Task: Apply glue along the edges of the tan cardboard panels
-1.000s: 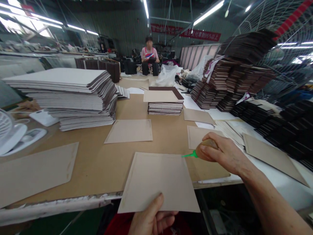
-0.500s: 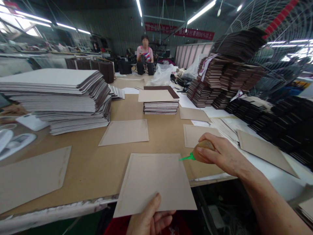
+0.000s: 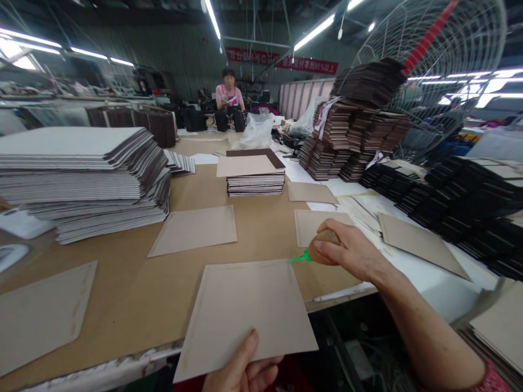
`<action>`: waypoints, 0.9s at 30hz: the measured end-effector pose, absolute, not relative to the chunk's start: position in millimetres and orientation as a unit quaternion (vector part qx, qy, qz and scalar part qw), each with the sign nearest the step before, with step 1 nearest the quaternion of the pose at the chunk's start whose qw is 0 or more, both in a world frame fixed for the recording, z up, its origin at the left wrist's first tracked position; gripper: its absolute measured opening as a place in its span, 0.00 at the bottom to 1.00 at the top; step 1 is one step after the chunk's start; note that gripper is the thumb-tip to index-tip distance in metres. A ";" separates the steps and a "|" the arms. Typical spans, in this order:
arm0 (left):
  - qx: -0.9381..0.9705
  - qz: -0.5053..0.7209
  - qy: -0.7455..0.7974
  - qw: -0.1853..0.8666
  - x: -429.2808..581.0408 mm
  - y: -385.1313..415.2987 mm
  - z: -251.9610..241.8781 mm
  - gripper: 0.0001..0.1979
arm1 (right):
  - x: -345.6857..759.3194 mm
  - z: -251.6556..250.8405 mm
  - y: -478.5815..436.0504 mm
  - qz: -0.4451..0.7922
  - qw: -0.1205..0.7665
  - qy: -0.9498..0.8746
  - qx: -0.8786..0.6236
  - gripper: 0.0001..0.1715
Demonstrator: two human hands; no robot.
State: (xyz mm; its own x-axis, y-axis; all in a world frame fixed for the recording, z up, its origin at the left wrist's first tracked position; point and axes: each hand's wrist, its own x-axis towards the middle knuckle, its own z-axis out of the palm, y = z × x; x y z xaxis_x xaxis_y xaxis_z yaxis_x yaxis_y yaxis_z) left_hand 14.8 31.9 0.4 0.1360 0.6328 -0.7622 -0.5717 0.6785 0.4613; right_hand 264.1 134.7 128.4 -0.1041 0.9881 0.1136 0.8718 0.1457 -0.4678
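My left hand grips the near edge of a grey-beige cardboard sheet, thumb on top and fingers beneath. The sheet juts over the table's front edge, and faint glue-like lines run along its left and far margins. In my right hand is a glue bottle with a green nozzle, held sideways. The nozzle's tip is at the sheet's far right corner; whether it touches cannot be made out. Similar sheets lie around: one beyond it to the left, another behind my right hand.
A tall stack of pale boards stands on the left of the brown table. Further back is a smaller pile. Bundled brown pieces, black pieces and a wire fan guard are right. A person sits at the far end.
The view has turned slightly right, so everything sits further left. The nozzle tip remains near the sheet's far right corner, slightly closer to its far edge. Both grips are unchanged.
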 end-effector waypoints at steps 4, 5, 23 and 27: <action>0.030 0.410 0.528 0.743 15.7 31.7 3.5 0.31 | 267.2 131.0 125.4 0.161 0.197 -0.730 -0.635 0.07; 0.032 0.411 0.529 0.742 16.2 31.5 5.0 0.31 | 267.4 132.6 121.9 0.169 0.193 -0.731 -0.633 0.07; 0.086 0.406 0.561 0.717 22.3 29.7 17.8 0.22 | 266.2 143.4 60.3 0.224 0.145 -0.730 -0.629 0.07; 0.082 0.406 0.559 0.718 22.1 29.4 17.5 0.21 | 261.7 140.2 79.4 0.181 0.162 -0.724 -0.646 0.08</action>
